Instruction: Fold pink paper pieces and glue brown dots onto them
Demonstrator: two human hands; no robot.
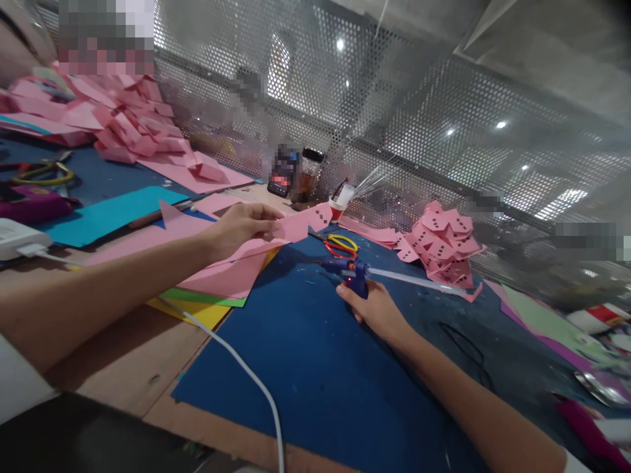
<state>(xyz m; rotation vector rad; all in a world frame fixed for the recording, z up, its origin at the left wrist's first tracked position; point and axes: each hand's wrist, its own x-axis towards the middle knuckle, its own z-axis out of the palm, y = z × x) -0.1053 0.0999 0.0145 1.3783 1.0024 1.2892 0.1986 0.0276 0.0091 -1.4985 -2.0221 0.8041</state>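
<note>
My left hand (244,223) is closed on a pink paper piece (300,225) with small punched holes, lifted just above the blue mat (315,368). My right hand (377,307) rests on the mat and grips a blue hot glue gun (352,272); a clear glue stick (414,281) juts out of its back toward the right. The gun's nozzle points left, toward the pink piece, with a small gap between them. A pair of scissors (341,245) with red and yellow handles lies just behind the gun.
A stack of pink, green and yellow sheets (217,289) lies under my left arm. Piles of folded pink pieces sit at far right (444,246) and back left (133,125). A white cable (246,374) crosses the table. A perforated metal wall (394,112) runs behind.
</note>
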